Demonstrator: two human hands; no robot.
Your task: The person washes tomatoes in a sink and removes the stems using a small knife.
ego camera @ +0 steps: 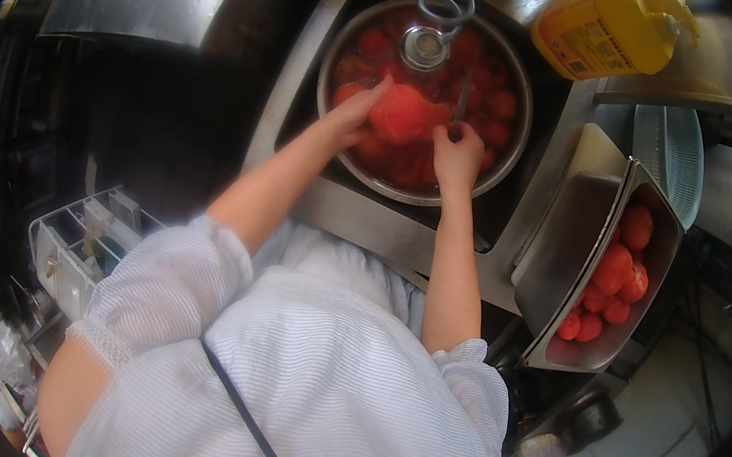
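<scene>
A large round metal basin (523, 121) filled with red tomatoes (499, 104) stands before me in a metal-framed sink. Over it, my left hand (357, 112) holds a big red tomato (399, 115) from its left side. Close to the tomato's right side, my right hand (459, 154) pinches what looks like a small knife (464, 96), its narrow dark blade pointing away from me. A strip of red skin seems to stretch from the tomato towards my right fingers; blur hides whether they grip it.
A spring-coil faucet (424, 47) hangs over the basin. On the right, a deep steel pan (646, 290) contains several tomatoes (613, 269), beside a pale plastic basket (682, 164). A yellow jug (602, 35) stands at the back right. Lower left is a white divided rack (71, 261).
</scene>
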